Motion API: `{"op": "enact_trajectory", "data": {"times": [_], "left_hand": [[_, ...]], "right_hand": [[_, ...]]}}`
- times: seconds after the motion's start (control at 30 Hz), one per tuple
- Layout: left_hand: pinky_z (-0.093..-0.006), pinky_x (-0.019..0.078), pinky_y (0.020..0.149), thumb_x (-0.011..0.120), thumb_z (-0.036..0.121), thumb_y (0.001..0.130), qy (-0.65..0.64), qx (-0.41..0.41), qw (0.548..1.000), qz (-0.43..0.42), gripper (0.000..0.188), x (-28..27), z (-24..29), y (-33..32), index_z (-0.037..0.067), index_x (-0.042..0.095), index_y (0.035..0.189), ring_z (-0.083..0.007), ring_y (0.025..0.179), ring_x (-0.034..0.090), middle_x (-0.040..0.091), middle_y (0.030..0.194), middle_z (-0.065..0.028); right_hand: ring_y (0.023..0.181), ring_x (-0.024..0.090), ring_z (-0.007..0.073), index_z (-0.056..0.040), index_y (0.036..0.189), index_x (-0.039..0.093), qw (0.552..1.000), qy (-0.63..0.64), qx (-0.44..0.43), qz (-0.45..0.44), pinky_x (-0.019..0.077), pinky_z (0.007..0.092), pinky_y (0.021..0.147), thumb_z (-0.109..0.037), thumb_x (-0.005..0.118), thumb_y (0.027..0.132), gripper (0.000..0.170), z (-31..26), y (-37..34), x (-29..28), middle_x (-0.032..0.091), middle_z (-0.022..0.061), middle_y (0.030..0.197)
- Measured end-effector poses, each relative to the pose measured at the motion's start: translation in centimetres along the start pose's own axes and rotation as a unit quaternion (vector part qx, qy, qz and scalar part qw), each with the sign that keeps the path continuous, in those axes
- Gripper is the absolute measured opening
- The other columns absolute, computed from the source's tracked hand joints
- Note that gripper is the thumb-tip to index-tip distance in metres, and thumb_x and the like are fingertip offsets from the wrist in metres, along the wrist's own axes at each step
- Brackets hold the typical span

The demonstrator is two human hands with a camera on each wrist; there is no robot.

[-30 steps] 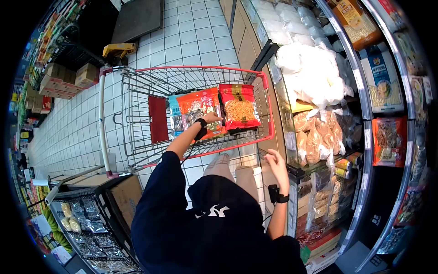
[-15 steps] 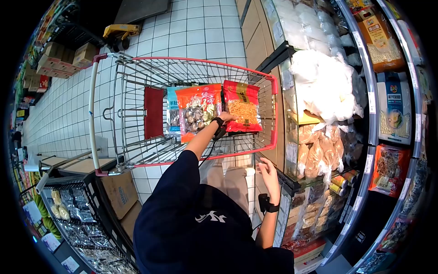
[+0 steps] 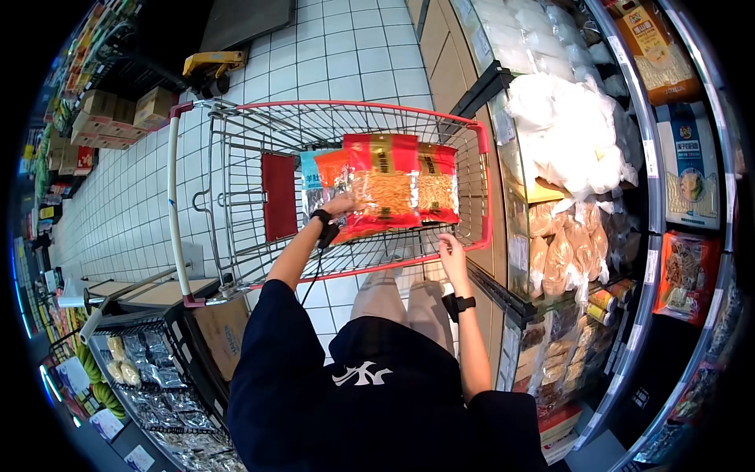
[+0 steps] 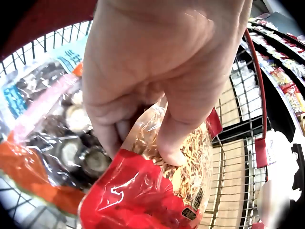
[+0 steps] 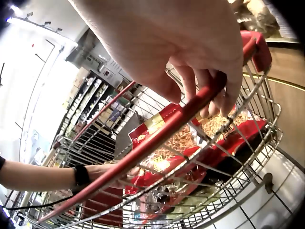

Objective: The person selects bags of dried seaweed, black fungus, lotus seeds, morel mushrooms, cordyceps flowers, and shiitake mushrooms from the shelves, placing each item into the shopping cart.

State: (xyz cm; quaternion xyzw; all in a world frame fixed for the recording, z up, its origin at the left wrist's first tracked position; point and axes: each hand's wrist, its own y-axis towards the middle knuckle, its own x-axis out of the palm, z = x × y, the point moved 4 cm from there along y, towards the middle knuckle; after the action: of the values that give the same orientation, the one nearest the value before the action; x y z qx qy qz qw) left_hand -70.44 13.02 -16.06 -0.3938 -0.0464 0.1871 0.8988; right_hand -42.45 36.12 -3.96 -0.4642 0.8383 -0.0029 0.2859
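Note:
My left hand (image 3: 340,206) pinches the side edge of a red bag of dried golden strands (image 3: 385,185), thumb on the front in the left wrist view. That bag overlaps a second red bag (image 3: 438,189) of similar strands in the shopping cart (image 3: 486,185). Partly covered on its other side is an orange bag of dried mushrooms (image 4: 71,152), with a light-blue bag (image 3: 311,169) beside it. My right hand (image 3: 451,256) is by the cart's near rim with loosely bent fingers. In the right wrist view those fingers overlap the red rim (image 5: 157,136).
Right of the cart stand shelves with white plastic bags (image 3: 562,134), bagged brown goods (image 3: 570,244) and packaged noodles (image 3: 688,173). A black rack (image 3: 157,377) of packets is at the lower left. Cardboard boxes (image 3: 102,118) and a yellow pallet jack (image 3: 212,63) stand farther off.
My left hand moved from the orange bag to the red bags, took one and shifted it left, partly over the orange bag. My right hand moved up to the cart's rim.

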Motion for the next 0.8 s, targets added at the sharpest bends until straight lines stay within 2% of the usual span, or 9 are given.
{"op": "enact_trajectory", "data": {"times": [0.03,0.07,0.13,0.2,0.23,0.37,0.57,0.67,0.8], "left_hand": [[-0.0298,0.0411,0.055,0.073,0.037,0.079,0.021,0.0,0.999,0.024,0.036,-0.1,0.3,-0.4,0.002,0.061,0.082,-0.0125,0.059,0.049,0.057,0.068,-0.0022],[-0.0288,0.0451,0.065,0.072,0.036,0.079,-0.079,0.084,0.99,0.082,0.05,-0.2,1.2,-3.9,-0.002,0.059,0.109,-0.0155,0.073,0.054,0.062,0.085,-0.0081],[-0.0286,0.0462,0.077,0.071,0.033,0.081,-0.003,0.0,0.995,0.101,0.073,-0.7,-1.3,-3.2,-0.006,0.039,0.133,-0.0192,0.088,0.057,0.061,0.102,-0.0129],[-0.0343,0.0382,0.099,0.065,0.042,0.083,0.063,0.039,0.995,0.06,0.094,-0.1,-3.7,-2.0,-0.001,0.009,0.145,-0.0286,0.124,0.044,0.039,0.139,-0.0256],[-0.0377,0.0433,0.093,0.065,0.039,0.084,0.108,0.067,0.985,0.12,0.084,0.0,-3.9,-1.8,-0.003,0.02,0.141,-0.0333,0.114,0.054,0.052,0.125,-0.0263],[-0.041,0.0461,0.088,0.065,0.032,0.081,0.279,-0.024,0.955,0.1,0.06,-0.2,-4.5,-0.8,-0.006,0.044,0.122,-0.0377,0.105,0.058,0.059,0.113,-0.0289],[-0.037,0.0407,0.099,0.057,0.047,0.087,0.308,0.037,0.95,-0.017,0.072,2.7,3.9,-7.5,0.001,0.037,0.138,-0.0312,0.119,0.05,0.05,0.13,-0.0241],[-0.0383,0.0405,0.099,0.055,0.042,0.087,0.285,0.138,0.949,0.017,0.063,5.4,4.6,-9.8,0.0,0.042,0.133,-0.0347,0.119,0.05,0.05,0.13,-0.0233],[-0.039,0.0395,0.1,0.053,0.043,0.088,0.246,0.156,0.957,0.007,0.062,9.9,8.1,-16.7,0.001,0.043,0.133,-0.0357,0.119,0.05,0.051,0.129,-0.0224]], "right_hand": [[0.098,0.057,0.0265,-0.0015,0.105,0.059,0.999,-0.041,-0.014,0.011,0.0451,0.0351,0.084,-0.008,0.055,0.086,0.02,-1.0,-0.2,0.0,0.064,0.0125,0.098],[0.1,0.054,0.029,-0.0017,0.104,0.059,0.996,-0.078,-0.026,0.024,0.0431,0.0367,0.088,-0.007,0.055,0.085,0.02,-2.1,-0.9,0.3,0.064,0.0123,0.097],[0.1,0.051,0.0308,-0.0019,0.102,0.06,0.994,-0.099,-0.047,0.028,0.0415,0.0379,0.089,-0.007,0.054,0.084,0.019,-2.2,-0.9,0.4,0.064,0.0127,0.097],[0.101,0.049,0.0327,-0.0021,0.1,0.06,0.99,-0.117,-0.068,0.037,0.0399,0.0391,0.09,-0.007,0.054,0.083,0.019,-2.4,-1.3,0.8,0.064,0.013,0.096],[0.099,0.049,0.0327,-0.002,0.099,0.06,0.986,-0.135,-0.083,0.043,0.0404,0.0393,0.089,-0.007,0.054,0.083,0.018,-2.3,-1.2,0.8,0.063,0.0133,0.096],[0.096,0.05,0.0314,-0.0031,0.096,0.062,0.982,-0.15,-0.101,0.06,0.0405,0.0388,0.088,-0.007,0.054,0.082,0.017,-3.1,-1.4,0.8,0.064,0.0124,0.094],[0.097,0.051,0.0313,-0.0044,0.094,0.063,0.976,-0.166,-0.115,0.076,0.0412,0.0388,0.088,-0.01,0.055,0.082,0.016,-2.5,-1.4,1.0,0.064,0.0124,0.093],[0.096,0.052,0.0311,-0.0052,0.093,0.064,0.974,-0.185,-0.108,0.074,0.0419,0.0388,0.088,-0.011,0.055,0.082,0.015,-1.5,-1.0,1.2,0.065,0.0123,0.091],[0.093,0.053,0.0303,-0.0065,0.094,0.066,0.982,-0.167,-0.073,0.049,0.0439,0.0389,0.086,-0.013,0.056,0.082,0.017,0.1,-0.4,1.6,0.066,0.0128,0.089]]}}
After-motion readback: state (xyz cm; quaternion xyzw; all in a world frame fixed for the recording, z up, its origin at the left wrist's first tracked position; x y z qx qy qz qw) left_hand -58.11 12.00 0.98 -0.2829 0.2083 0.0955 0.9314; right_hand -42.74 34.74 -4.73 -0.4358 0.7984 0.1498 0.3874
